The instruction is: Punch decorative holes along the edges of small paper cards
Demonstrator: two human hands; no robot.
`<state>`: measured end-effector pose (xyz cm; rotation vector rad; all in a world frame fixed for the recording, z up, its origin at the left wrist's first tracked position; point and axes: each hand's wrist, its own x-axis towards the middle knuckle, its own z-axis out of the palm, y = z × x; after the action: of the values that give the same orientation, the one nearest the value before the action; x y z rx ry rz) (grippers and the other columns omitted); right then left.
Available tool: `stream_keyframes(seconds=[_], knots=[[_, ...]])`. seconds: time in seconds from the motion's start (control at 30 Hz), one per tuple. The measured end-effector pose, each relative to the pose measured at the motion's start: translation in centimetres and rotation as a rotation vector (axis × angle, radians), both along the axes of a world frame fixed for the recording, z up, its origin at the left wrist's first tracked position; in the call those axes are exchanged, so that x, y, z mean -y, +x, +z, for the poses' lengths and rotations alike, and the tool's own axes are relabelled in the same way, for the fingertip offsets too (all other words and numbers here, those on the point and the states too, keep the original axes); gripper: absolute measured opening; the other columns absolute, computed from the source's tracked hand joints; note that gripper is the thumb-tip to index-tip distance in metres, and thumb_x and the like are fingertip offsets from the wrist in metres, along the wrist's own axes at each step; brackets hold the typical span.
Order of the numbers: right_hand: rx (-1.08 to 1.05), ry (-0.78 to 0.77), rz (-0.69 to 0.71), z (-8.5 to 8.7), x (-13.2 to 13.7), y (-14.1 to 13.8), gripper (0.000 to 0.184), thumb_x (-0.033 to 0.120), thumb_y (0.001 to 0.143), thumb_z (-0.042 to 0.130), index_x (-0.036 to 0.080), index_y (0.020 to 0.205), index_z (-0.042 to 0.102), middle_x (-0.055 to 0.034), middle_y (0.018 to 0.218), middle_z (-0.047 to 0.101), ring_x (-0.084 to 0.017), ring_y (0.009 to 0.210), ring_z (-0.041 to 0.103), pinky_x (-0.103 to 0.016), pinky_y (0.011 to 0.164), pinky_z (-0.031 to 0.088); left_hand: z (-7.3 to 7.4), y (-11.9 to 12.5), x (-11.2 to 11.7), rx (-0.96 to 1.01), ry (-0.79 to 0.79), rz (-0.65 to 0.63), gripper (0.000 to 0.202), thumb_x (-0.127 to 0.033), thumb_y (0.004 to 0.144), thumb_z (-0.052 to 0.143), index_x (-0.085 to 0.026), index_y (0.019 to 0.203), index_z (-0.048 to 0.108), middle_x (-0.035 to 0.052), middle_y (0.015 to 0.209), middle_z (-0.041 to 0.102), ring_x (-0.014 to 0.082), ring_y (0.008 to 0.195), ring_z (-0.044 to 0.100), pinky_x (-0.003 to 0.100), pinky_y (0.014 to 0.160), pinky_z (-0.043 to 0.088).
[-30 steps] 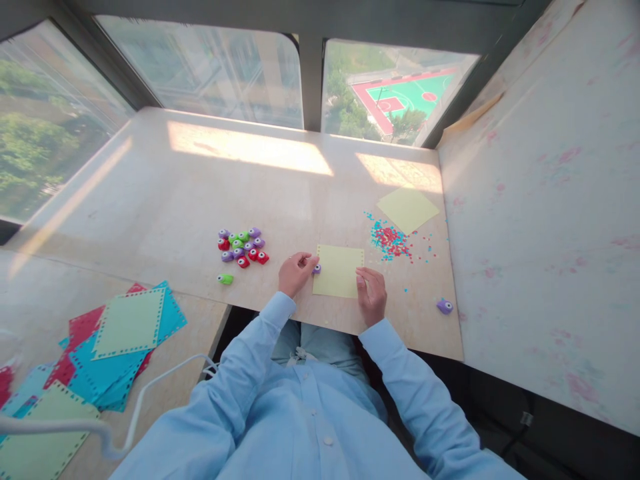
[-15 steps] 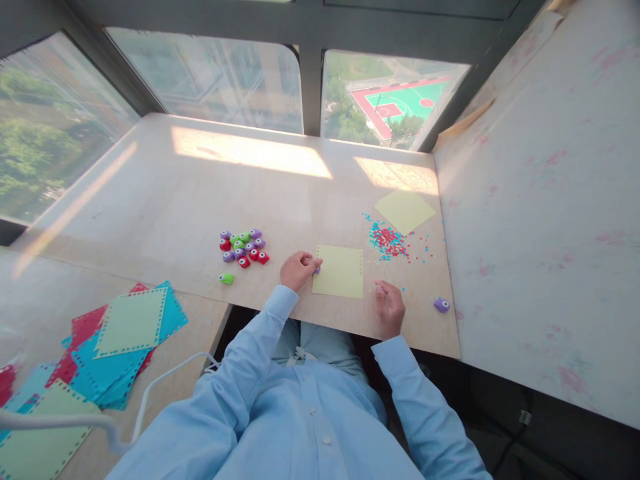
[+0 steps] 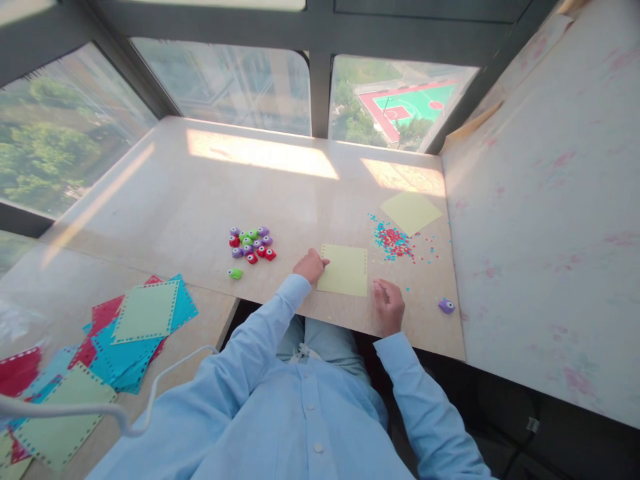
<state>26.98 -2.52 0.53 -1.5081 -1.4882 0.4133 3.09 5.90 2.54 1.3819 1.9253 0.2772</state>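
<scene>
A yellow paper square [image 3: 346,270] with small holes along its top edge lies near the table's front edge. My left hand [image 3: 311,266] is closed at the paper's left edge, over a small purple punch that is mostly hidden under the fingers. My right hand [image 3: 389,304] rests just right of the paper with its fingers curled in, and I cannot make out anything in it. A heap of small purple, green and red punches [image 3: 251,243] sits left of my left hand, and a single green punch [image 3: 235,273] lies apart in front of the heap.
Red and blue paper bits [image 3: 394,241] are scattered beyond the paper, next to a second yellow square [image 3: 411,212]. A lone purple punch [image 3: 446,306] lies at the right. Punched red, blue and green sheets [image 3: 135,321] are stacked at the lower left. A white board [image 3: 545,200] leans at the right.
My right hand has left the paper's right edge and pulled back toward me, curled beside the sheet. My left hand stays at the left edge. The view has shifted slightly.
</scene>
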Motion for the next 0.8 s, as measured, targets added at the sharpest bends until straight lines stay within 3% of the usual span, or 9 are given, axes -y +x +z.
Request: stream_keyframes(seconds=[0.17, 0.33, 0.47, 0.63, 0.8], knots=[[0.061, 0.031, 0.023, -0.2, -0.1, -0.1, 0.025, 0.034, 0.093, 0.051, 0.019, 0.094, 0.071, -0.0093, 0.093, 0.072, -0.024, 0.09, 0.063, -0.042, 0.085, 0.051, 0.0, -0.5, -0.4, 0.029, 0.009, -0.006, 0.029, -0.042, 0.082, 0.065, -0.021, 0.08, 0.045, 0.0087, 0.077, 0.068, 0.0244, 0.078, 0.066, 0.031, 0.067, 0.043], [0.29, 0.051, 0.163, -0.3, 0.1, -0.4, 0.026, 0.028, 0.093, 0.05, 0.021, 0.108, 0.07, -0.0105, 0.11, 0.07, -0.025, 0.105, 0.059, -0.043, 0.093, 0.044, 0.6, -1.2, -0.4, 0.11, 0.059, -0.027, 0.027, -0.04, 0.08, 0.066, -0.02, 0.072, 0.05, 0.0033, 0.068, 0.065, 0.0192, 0.069, 0.063, 0.029, 0.064, 0.043], [0.401, 0.053, 0.191, -0.3, 0.2, -0.6, 0.023, 0.021, 0.09, 0.053, 0.022, 0.101, 0.072, -0.0095, 0.113, 0.069, -0.025, 0.109, 0.055, -0.043, 0.094, 0.041, 1.0, -1.6, 0.2, 0.202, 0.115, -0.054, 0.02, -0.034, 0.083, 0.061, -0.018, 0.073, 0.055, 0.0024, 0.069, 0.066, 0.0157, 0.067, 0.062, 0.026, 0.063, 0.046], [0.426, 0.074, 0.18, -0.4, 0.2, -0.7, 0.024, 0.017, 0.087, 0.053, 0.023, 0.099, 0.072, -0.0085, 0.113, 0.069, -0.024, 0.108, 0.055, -0.041, 0.093, 0.041, 0.5, -1.6, 1.5, 0.199, 0.236, -0.038, 0.015, -0.029, 0.085, 0.056, -0.018, 0.075, 0.059, 0.0022, 0.071, 0.066, 0.0161, 0.069, 0.06, 0.029, 0.069, 0.048], [0.431, 0.061, 0.186, -0.4, 0.2, -0.6, 0.023, 0.014, 0.086, 0.054, 0.022, 0.098, 0.073, -0.0091, 0.113, 0.069, -0.025, 0.109, 0.055, -0.041, 0.094, 0.041, -0.1, -1.9, 2.6, 0.132, 0.392, 0.03, 0.024, -0.031, 0.09, 0.047, -0.018, 0.076, 0.062, 0.0054, 0.079, 0.062, 0.02, 0.086, 0.058, 0.035, 0.084, 0.047]])
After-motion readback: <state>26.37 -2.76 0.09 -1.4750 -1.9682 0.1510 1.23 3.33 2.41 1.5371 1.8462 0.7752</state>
